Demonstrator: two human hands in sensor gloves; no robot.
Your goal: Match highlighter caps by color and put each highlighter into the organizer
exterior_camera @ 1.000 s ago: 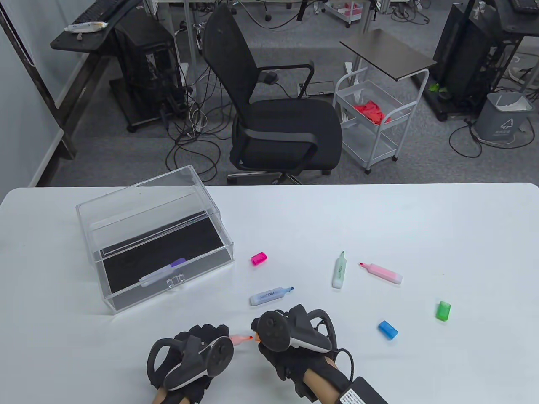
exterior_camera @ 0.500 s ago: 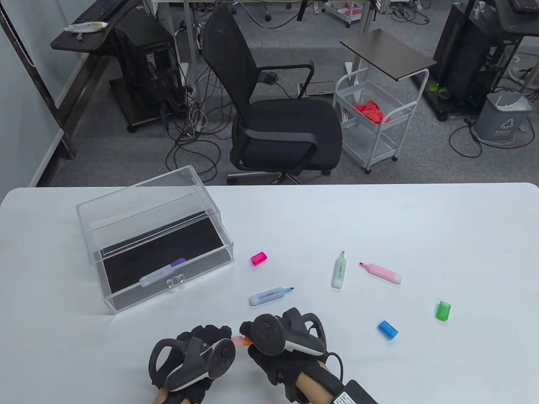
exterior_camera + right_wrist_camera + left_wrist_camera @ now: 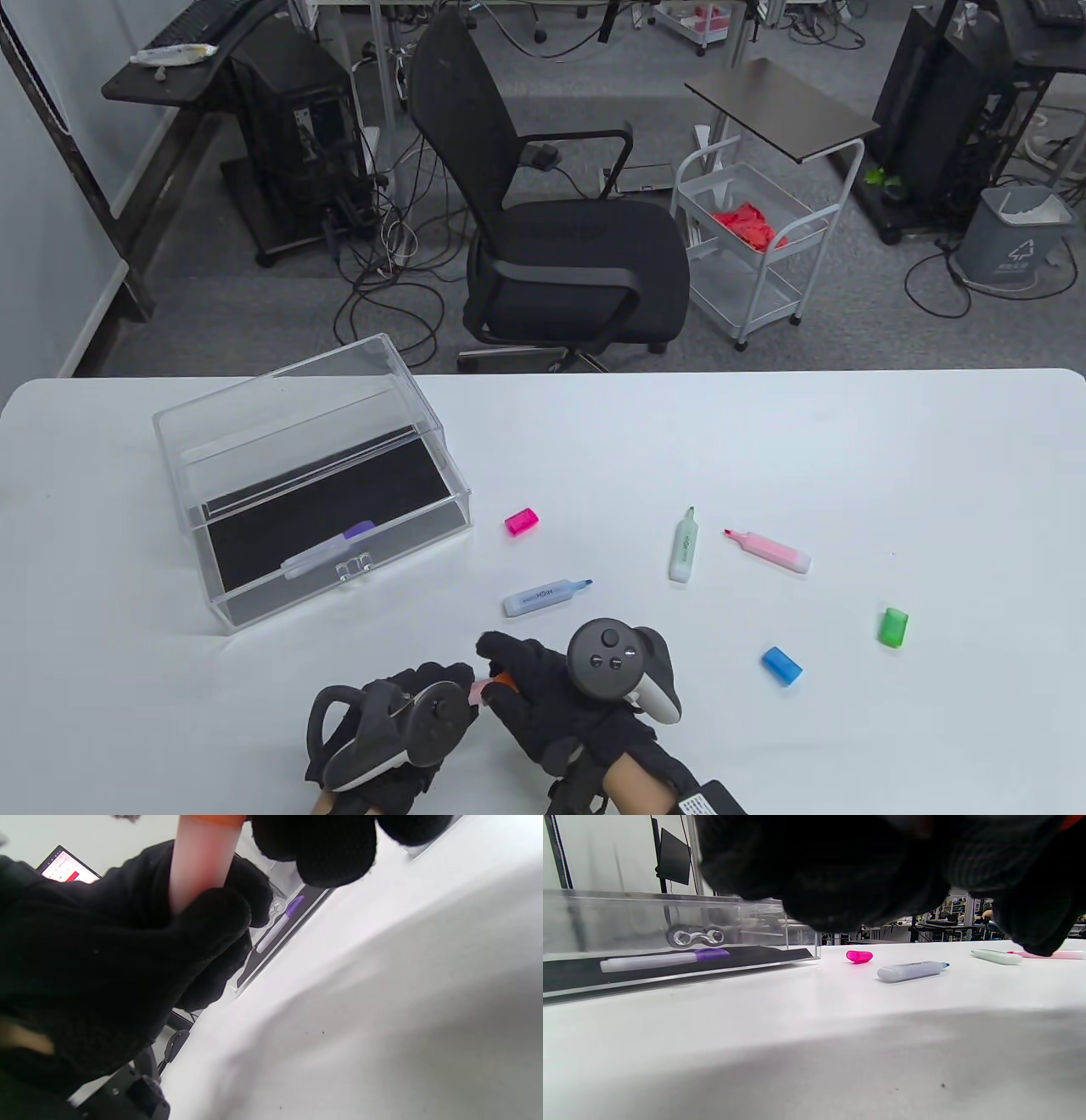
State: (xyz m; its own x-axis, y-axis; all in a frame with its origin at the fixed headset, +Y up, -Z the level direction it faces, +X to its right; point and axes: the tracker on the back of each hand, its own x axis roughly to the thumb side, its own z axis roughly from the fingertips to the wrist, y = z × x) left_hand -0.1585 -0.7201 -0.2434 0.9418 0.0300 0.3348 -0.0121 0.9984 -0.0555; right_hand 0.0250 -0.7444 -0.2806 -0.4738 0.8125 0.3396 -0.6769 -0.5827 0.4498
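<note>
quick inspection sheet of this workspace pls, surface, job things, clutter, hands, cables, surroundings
surface: white table, no spills seen.
job's things: clear organizer holds a purple-capped highlighter; blue highlighter, green highlighter and pink highlighter lie uncapped; pink cap, blue cap and green cap lie loose.
clutter: nothing seen.
grippers: left hand grips the orange highlighter; right hand closes round its orange-capped end.
cables: tangle on the floor beyond the table.
surroundings: office chair, white cart, grey bin.
</note>
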